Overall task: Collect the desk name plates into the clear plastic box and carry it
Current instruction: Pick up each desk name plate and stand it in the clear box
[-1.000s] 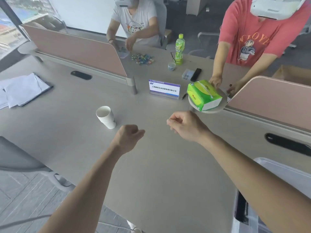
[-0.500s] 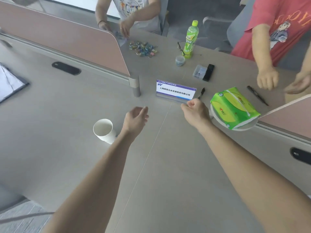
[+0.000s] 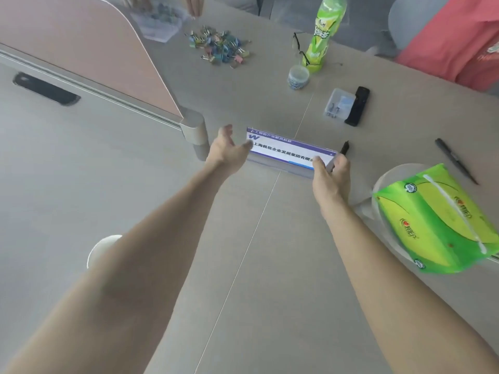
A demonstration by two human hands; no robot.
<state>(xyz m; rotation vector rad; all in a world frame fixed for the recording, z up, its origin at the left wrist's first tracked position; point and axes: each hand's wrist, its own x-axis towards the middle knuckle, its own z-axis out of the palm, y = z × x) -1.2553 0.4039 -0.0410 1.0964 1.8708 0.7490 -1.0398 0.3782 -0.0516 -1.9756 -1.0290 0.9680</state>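
1 head view, wide-angle, facing forward-down, close over desk.

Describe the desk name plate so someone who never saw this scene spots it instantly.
On the grey desk, past the end post of the pink divider panel, the desk name plate stands between the left hand and the right hand, which pinches its end. Unlike its neighbours, it is a clear stand holding a white card with a purple band.

An office is shown. The counter is divided by a partition; binder clips are scattered there.
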